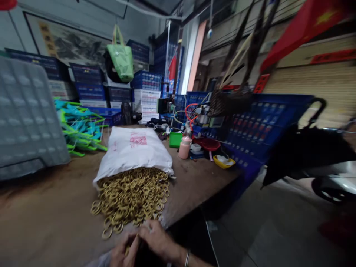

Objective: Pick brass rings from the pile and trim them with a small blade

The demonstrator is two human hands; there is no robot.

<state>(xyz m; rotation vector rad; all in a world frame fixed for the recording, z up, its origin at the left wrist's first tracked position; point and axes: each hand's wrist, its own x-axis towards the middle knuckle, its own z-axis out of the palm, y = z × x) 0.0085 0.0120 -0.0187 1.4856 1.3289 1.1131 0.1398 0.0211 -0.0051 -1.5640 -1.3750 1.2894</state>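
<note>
Many brass-coloured rings [133, 196] spill from the mouth of a white woven sack [136, 148] onto the brown tabletop. At the table's near edge, my left hand [125, 252] is closed, and a bit of a brass-coloured ring [127, 250] shows between its fingers. Touching or nearly touching it, my right hand [158, 239] has its fingers bent and pressed together just below the pile. What the right fingertips grip is hidden. A bracelet [187, 258] circles my right wrist.
Left stand a grey plastic crate [27, 118] and a heap of green and blue hangers [80, 126]. Beyond the sack are a pink bottle [184, 147], a green box [175, 139] and a yellow dish [224, 161]. Blue crates [256, 126] rise past the table's right edge.
</note>
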